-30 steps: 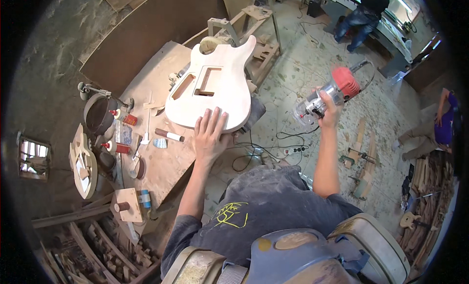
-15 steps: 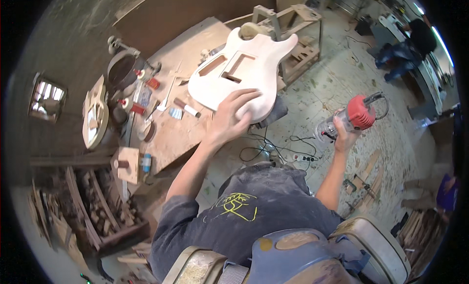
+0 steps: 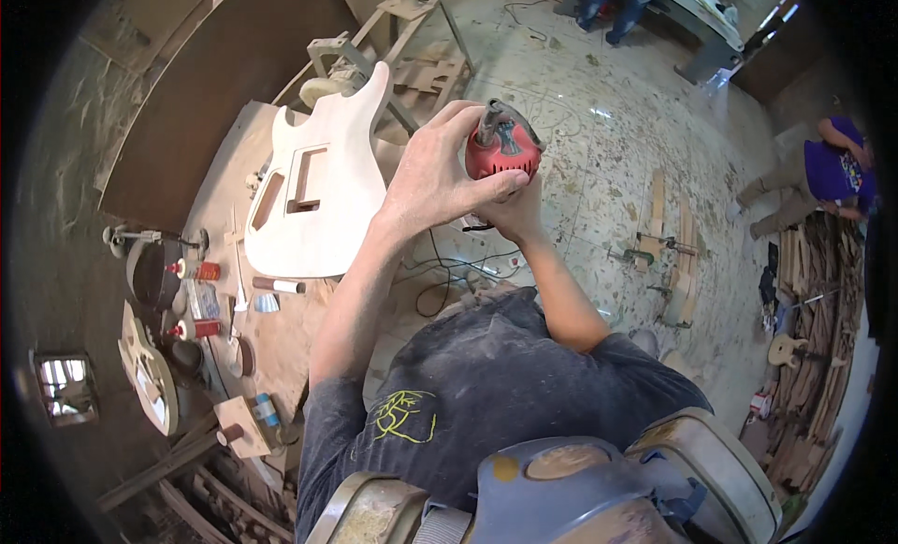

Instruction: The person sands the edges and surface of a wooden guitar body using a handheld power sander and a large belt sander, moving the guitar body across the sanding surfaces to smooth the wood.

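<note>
In front of my chest I hold a compact router [image 3: 505, 153], its red motor cap and black cord facing up. My left hand [image 3: 426, 177] grips the cap from the left, thumb across the near side and fingers over the far side. My right hand [image 3: 517, 213] is lower down round the router's body, its fingers partly hidden behind my left thumb and the tool. The router's clear base is mostly covered from view. To the left, a pale wooden guitar body [image 3: 346, 179] with routed cavities rests on the workbench [image 3: 220, 184], touched by neither hand.
Red-capped glue bottles [image 3: 198, 269], a brush [image 3: 239, 296] and another guitar body [image 3: 148, 376] are at left. Black cords [image 3: 440, 273] lie on the floor below the router. Clamped wood strips [image 3: 669, 249] lie at right; a person in purple [image 3: 835, 174] stands beyond.
My left hand has left the guitar body and taken hold of the router's cap. The right hand has brought the router left to meet it. My view has turned rightward.
</note>
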Demonstrator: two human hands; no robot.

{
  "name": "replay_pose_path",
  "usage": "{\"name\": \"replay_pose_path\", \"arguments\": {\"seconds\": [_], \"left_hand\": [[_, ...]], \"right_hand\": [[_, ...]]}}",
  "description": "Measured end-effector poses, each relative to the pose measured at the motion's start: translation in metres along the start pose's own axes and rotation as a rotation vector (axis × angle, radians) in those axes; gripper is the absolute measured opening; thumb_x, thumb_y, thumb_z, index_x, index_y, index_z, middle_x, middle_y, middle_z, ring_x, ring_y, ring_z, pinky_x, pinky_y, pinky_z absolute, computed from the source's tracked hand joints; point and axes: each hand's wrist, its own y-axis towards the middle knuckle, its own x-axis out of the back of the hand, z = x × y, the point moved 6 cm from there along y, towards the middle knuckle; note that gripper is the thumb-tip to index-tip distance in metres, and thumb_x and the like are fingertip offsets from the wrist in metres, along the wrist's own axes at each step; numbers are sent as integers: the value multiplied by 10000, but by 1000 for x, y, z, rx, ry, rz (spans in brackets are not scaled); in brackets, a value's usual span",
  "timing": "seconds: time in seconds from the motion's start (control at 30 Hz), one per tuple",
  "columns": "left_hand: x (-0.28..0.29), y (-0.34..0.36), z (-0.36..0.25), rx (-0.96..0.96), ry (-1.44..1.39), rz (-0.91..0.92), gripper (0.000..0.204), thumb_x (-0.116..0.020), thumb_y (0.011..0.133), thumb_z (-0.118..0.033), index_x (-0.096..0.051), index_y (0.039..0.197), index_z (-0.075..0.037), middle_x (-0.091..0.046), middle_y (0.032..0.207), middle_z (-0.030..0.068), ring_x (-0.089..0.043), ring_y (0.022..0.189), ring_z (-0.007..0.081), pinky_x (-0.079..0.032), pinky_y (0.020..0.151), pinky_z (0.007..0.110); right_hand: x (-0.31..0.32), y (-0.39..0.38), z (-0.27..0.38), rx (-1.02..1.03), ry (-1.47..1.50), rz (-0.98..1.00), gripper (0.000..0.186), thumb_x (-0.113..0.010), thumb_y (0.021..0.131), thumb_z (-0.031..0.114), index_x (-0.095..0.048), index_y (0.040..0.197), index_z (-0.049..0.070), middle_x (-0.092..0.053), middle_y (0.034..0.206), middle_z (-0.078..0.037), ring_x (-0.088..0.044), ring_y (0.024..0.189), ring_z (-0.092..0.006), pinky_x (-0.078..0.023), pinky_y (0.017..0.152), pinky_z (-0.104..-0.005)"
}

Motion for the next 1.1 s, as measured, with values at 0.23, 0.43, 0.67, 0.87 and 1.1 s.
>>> {"name": "replay_pose_path", "arguments": {"seconds": [0.23, 0.43, 0.67, 0.87, 1.1], "left_hand": [[-10, 18, 26, -71, -109, 34, 795, -889, 678, -347, -581, 1326, -5, -662, 1219, 174, -675, 1071, 304, -532, 949, 414], [-23, 32, 41, -7, -354, 260, 843, -937, 620, -418, -595, 1266, 1, -642, 1130, 103, -606, 1063, 207, -484, 954, 334], [-51, 51, 27, -132, -559, 432, 790, -924, 590, -485, -647, 1180, -38, -682, 1083, 108, -644, 1019, 232, -494, 896, 338], [-69, 68, 30, -133, -665, 491, 730, -932, 588, -473, -671, 1121, -48, -701, 1003, 81, -658, 960, 208, -505, 843, 329], [-83, 92, 16, -118, -598, 467, 678, -920, 595, -472, -626, 1005, -20, -657, 918, 86, -620, 878, 194, -476, 757, 326]], "right_hand": [[16, 4, -8, -97, -13, -43, 678, -906, 673, 293, -620, 1210, -3, -708, 1079, -78, -658, 961, -131, -543, 852, -325], [10, 5, -24, -9, -36, 162, 613, -891, 668, 208, -611, 1175, 8, -689, 1004, -38, -657, 901, -141, -536, 795, -322], [34, -12, -49, -168, 182, 224, 514, -847, 679, 107, -597, 1126, 59, -617, 982, 11, -599, 846, -108, -504, 731, -297], [41, 0, -32, -122, 185, 187, 681, -819, 679, 67, -530, 1293, 18, -628, 1177, -95, -629, 1077, -223, -521, 935, -361], [62, 13, -45, -99, 209, 97, 959, -835, 630, 238, -348, 1434, 49, -573, 1226, -140, -644, 1061, -297, -570, 930, -447]]}}
